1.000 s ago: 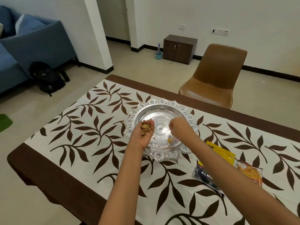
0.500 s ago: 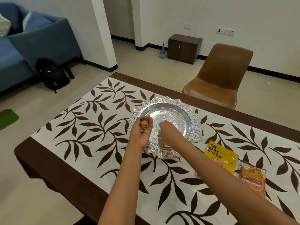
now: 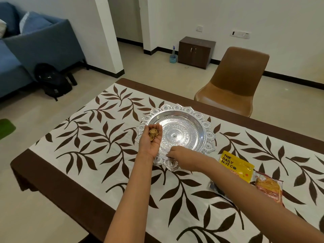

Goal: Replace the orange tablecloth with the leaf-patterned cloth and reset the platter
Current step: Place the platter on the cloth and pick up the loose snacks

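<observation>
a view from above of a dining area, looking down at a person's two bare forearms. at far left a blue sofa (image 3: 40,48) stands against the wall, with a black backpack (image 3: 52,81) on the floor beside it and a green mat (image 3: 6,128) at the frame's edge. the leaf-patterned cloth (image 3: 84,137), white with dark brown leaf sprays and a brown border, lies spread flat over the tabletop, which is hidden beneath it. near the middle, the left hand (image 3: 152,142) hovers palm up over the left rim of the platter, its fingers loosely extended and a small heap of gold pieces (image 3: 153,134) resting on them. the silver platter (image 3: 185,120), round with a scalloped embossed rim, sits on the cloth at the centre. the right hand (image 3: 182,157) reaches down to the platter's near rim, back of the hand up and fingers curled under; whether they pinch anything cannot be told. to the right, touching the cloth, lie a yellow nut packet (image 3: 235,165), a dark packet (image 3: 214,186) partly under the right forearm, and an orange packet (image 3: 268,188). behind the tabletop, a brown chair (image 3: 235,81) stands on the floor, with a small dark cabinet (image 3: 196,51) and a spray bottle (image 3: 173,56) by the far wall.
</observation>
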{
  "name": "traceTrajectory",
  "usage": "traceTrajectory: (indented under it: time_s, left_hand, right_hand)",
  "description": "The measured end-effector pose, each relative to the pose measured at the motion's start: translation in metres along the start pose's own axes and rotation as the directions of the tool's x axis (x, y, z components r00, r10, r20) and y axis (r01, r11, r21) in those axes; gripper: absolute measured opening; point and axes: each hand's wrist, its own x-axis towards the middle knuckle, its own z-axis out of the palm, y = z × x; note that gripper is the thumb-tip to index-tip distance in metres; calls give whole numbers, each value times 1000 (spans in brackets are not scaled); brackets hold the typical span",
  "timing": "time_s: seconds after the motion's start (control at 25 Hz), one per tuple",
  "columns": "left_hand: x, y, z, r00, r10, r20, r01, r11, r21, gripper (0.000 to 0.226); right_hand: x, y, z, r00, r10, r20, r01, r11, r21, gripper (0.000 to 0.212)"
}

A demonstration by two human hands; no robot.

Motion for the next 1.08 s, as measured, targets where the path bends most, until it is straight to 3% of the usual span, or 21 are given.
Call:
traceTrajectory:
  time_s: [0.36, 0.56, 0.96, 1.0, 1.08]
  left_hand:
    - [0, -1, 4, 998, 22, -58, -22, 1000, -6, 35]
    - [1, -1, 2, 998, 25, -54, -25, 1000, 3, 34]
    - [1, -4, 1, 997, 36, -63, -32, 997, 65, 35]
    - [0, -4, 2, 997, 38, -69, -33, 997, 68, 35]
    - [-3, -6, 3, 996, 38, -80, -33, 998, 61, 32]
  right_hand:
    - [-2, 28, -43, 996, -6, 92, -24, 948, 316, 18]
    - [1, 30, -38, 998, -27, 58, 9, 956, 293, 13]
    - [-14, 23, -6, 993, 52, -107, -43, 996, 82, 28]
    - [-17, 24, -5, 983, 98, -155, -77, 988, 135, 28]
    - [-25, 30, -7, 896, 315, -312, -136, 865, 483, 23]
